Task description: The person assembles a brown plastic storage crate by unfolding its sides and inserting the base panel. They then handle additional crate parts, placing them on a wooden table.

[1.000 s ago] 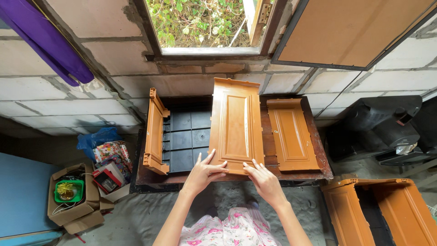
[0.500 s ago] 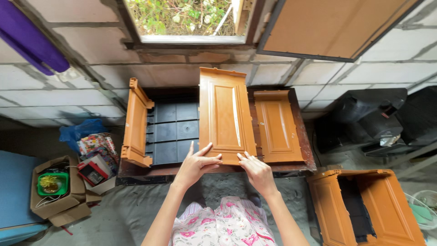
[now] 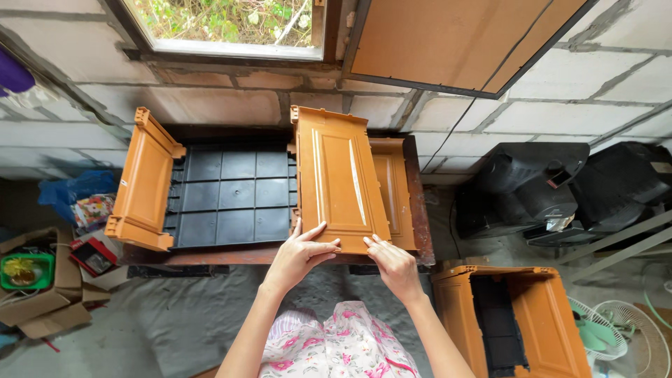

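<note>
Block-wall bench (image 3: 231,256) | both hands' fingers (image 3: 318,238) grip orange panel (image 3: 338,178) | cardboard box (image 3: 35,304): green tub (image 3: 21,271)

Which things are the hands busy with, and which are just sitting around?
Busy with:
- left hand and right hand holding the orange panel
- black base
- orange side panel
- second orange panel

Just sitting around:
- cardboard box
- black televisions
- white fan
- orange cabinet on the floor
</note>
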